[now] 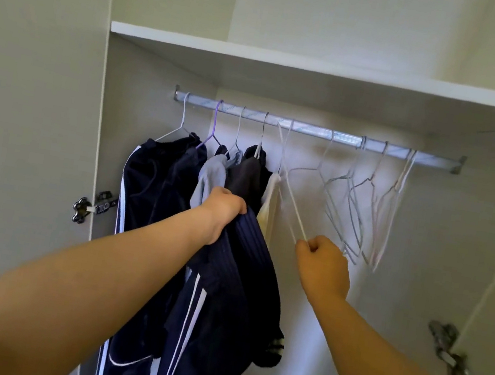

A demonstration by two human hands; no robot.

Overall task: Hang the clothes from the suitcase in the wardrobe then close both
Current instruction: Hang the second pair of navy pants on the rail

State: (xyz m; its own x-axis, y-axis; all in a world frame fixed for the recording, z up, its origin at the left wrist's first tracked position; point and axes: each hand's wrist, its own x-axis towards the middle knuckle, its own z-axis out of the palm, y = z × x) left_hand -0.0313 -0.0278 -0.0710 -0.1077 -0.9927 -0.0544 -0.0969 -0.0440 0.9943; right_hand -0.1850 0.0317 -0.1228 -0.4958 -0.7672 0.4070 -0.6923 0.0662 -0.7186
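Note:
I face the open wardrobe and its metal rail [312, 130]. My left hand [223, 208] grips a navy ribbed garment with white stripes [231, 290] that hangs down from my fist. My right hand [322, 263] pinches the lower corner of a white wire hanger [288, 191], which is still hooked on the rail and tilted toward me. At the rail's left end hang dark navy trousers [153, 190], a grey piece [211, 177], a dark grey piece [246, 177] and a cream piece [268, 204]. The suitcase is out of view.
Several bare wire hangers [356, 200] hang on the right half of the rail. A white shelf [326, 68] runs above it. Door hinges sit at the left [92, 206] and right [447, 358] edges. The wardrobe's right side wall [464, 225] is bare.

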